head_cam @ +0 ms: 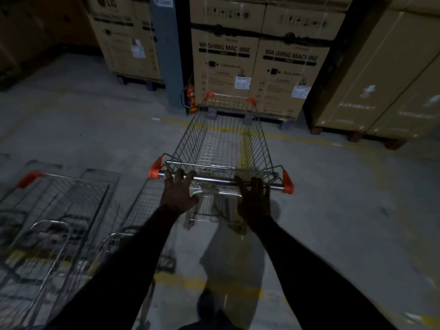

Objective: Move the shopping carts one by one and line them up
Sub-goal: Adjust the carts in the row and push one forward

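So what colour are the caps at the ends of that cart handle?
Orange-red end caps, on the cart whose handle both hands touch; clearest in the head view.

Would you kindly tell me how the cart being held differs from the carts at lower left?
The held cart stands alone in open floor with the left hand and right hand at its handle; the lower-left carts sit bunched together, untouched. The held cart looks sharp, the others blurred. Both are wire with orange corners.
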The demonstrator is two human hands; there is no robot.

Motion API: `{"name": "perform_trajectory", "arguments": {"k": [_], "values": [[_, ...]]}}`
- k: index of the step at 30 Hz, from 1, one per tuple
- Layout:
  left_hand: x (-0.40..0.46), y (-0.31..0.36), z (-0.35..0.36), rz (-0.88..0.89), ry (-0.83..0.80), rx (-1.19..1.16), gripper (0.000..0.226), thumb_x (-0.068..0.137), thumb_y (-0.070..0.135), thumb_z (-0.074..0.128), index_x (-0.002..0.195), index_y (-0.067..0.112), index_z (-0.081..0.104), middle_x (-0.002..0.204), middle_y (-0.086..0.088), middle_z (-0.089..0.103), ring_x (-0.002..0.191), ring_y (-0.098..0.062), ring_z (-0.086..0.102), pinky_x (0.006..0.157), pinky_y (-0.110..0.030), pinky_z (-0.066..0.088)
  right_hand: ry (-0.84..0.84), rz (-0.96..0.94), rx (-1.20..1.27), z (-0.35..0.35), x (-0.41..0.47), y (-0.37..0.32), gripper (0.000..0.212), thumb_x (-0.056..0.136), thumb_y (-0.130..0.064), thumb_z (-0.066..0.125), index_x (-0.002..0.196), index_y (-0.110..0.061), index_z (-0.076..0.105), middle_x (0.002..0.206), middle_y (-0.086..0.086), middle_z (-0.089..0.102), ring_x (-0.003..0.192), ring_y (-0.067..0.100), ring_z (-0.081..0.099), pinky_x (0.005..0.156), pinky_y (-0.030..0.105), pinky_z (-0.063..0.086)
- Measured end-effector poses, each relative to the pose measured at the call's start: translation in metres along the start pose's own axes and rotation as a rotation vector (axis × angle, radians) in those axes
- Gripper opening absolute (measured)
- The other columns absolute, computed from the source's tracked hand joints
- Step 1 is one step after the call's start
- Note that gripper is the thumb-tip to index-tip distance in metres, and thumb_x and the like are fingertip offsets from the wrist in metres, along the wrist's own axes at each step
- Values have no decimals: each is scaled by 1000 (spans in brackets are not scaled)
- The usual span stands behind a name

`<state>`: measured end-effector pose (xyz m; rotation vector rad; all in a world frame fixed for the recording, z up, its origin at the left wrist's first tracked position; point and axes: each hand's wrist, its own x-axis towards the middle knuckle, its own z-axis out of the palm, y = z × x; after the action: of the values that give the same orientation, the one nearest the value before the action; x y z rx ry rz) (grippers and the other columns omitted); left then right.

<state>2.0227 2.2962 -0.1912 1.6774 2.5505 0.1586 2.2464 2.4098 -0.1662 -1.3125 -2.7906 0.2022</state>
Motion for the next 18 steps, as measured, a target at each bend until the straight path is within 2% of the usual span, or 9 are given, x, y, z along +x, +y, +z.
{"name": "perform_trajectory", "arguments": {"k": [4, 8, 10, 11, 14, 16, 18], "values": [[-54, 7, -3, -18, -20, -74, 87, 64, 59, 44, 134, 8, 54, 119, -31, 58, 119, -46, 52, 107, -69, 21, -39, 5, -25, -1, -49, -6, 81, 93, -22, 47, 154, -42, -3, 161, 20, 5, 149, 37, -2, 118, 54, -6], [-109, 11, -4, -12, -5, -121, 84, 64, 58, 45, 137, 18, 38, 120, -28, 58, 120, -44, 52, 107, -71, 22, 4, -67, 27, 2, -99, -1, 87, 87, -23, 57, 155, -37, 4, 160, 18, 16, 149, 36, 7, 120, 49, 1], [-134, 11, -4, -15, -12, -118, 85, 63, 57, 44, 138, 18, 38, 122, -28, 57, 122, -43, 50, 108, -70, 21, 27, -85, 64, 3, -125, -1, 86, 88, -21, 58, 155, -38, 7, 160, 17, 16, 149, 35, 7, 121, 49, 5], [-146, 10, -5, -18, -15, -107, 86, 64, 56, 44, 140, 18, 39, 125, -28, 55, 124, -44, 48, 110, -69, 19, 19, -71, 80, 3, -139, -3, 85, 89, -20, 56, 155, -40, 7, 161, 17, 12, 149, 35, 3, 121, 52, 5], [-183, 10, -8, 32, -1, -59, 83, 66, 50, 48, 142, 20, 36, 127, -27, 54, 126, -45, 45, 110, -68, 19, -51, 21, 53, 1, -176, -15, 77, 96, -28, 46, 150, -51, -4, 161, 16, -13, 147, 39, -15, 115, 59, -9], [-204, 12, -13, 101, 92, -49, 81, 61, 40, 58, 137, 19, 37, 119, -25, 60, 120, -36, 47, 105, -70, 28, -74, 39, 59, 3, -195, -22, 82, 94, -24, 46, 148, -54, -8, 160, 17, -19, 145, 40, -20, 114, 61, -10], [-224, 13, -19, 134, 170, -77, 78, 58, 33, 59, 133, 17, 42, 112, -26, 61, 115, -31, 40, 99, -72, 34, -95, 38, 87, 7, -213, -28, 90, 90, -17, 48, 147, -55, -11, 160, 18, -19, 144, 40, -23, 115, 62, -10]]}}
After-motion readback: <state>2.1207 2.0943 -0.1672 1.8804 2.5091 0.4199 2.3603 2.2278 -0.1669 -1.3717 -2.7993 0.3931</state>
